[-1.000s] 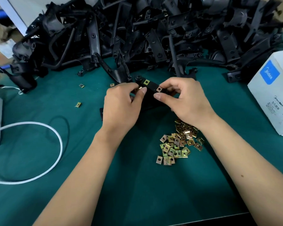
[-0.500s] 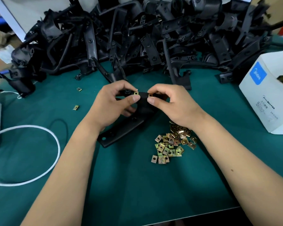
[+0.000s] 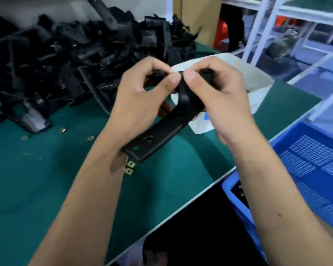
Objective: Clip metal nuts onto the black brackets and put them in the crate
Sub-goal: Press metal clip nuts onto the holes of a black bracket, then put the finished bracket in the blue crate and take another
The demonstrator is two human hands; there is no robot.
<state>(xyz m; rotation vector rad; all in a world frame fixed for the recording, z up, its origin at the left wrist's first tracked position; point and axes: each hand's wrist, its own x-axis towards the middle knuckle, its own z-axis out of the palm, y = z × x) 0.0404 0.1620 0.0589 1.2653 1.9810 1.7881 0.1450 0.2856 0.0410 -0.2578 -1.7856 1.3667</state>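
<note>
Both hands hold one black bracket (image 3: pixel 158 131) in the air above the green table. My left hand (image 3: pixel 140 96) grips its upper end from the left, thumb and forefinger pinched at the top. My right hand (image 3: pixel 219 96) grips the same end from the right, thumb pressed on the black plastic. The bracket's flat strip with holes hangs down toward my left wrist. Two brass clip nuts (image 3: pixel 129 167) peek out beside my left forearm; the nuts on the bracket are hidden by my fingers. The blue crate (image 3: pixel 288 143) sits off the table's right edge.
A big heap of black brackets (image 3: pixel 75 54) covers the table's far left. Loose nuts (image 3: pixel 62 130) lie on the green mat near it. A white box (image 3: pixel 258 81) stands behind my hands. White shelving (image 3: pixel 261 29) rises at the back right. The table edge runs diagonally beside the crate.
My head has turned right, bringing the blue crate into view. Both hands have lifted the bracket off the table and carried it rightward; the nut pile is now mostly hidden under my left arm.
</note>
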